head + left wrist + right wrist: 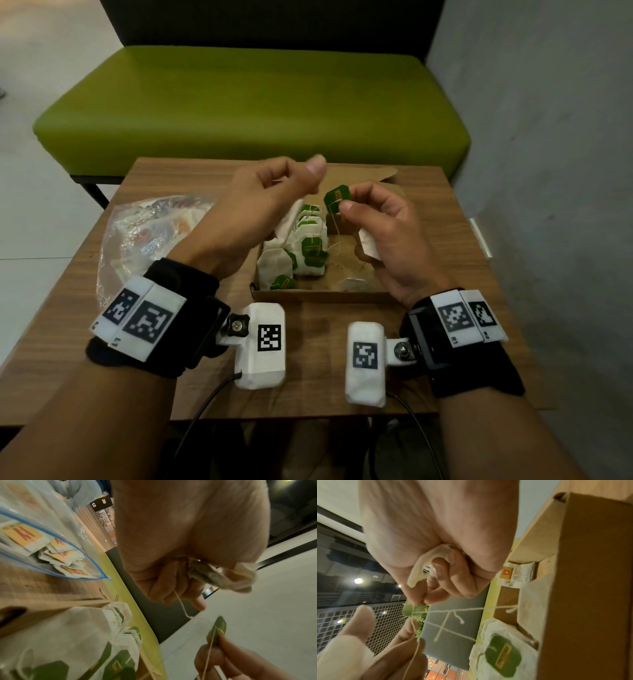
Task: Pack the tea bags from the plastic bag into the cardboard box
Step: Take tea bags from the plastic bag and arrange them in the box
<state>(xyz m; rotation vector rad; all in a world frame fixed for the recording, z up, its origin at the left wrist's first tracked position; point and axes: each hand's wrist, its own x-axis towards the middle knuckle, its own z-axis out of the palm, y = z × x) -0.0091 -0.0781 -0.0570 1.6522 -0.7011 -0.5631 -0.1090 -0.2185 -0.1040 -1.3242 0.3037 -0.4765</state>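
Observation:
An open cardboard box (325,296) on the table holds several white tea bags (310,245) with green tags, standing in a row at its left side. My right hand (344,202) hovers over the box. It pinches a green tag (337,196) and keeps a white tea bag (436,555) tucked under its curled fingers. My left hand (301,180) is raised beside it, fingers curled round a crumpled tea bag (221,577) and a string (181,605) that runs to that tag. The clear plastic bag (150,226) lies to the left, with yellow-tagged tea bags (60,555) inside.
The small wooden table (308,377) stands against a green bench (253,102), with a grey wall (548,137) at the right. The box's lid flap (363,171) lies open at the back. A yellow-tagged tea bag (518,574) sits in the box's far corner.

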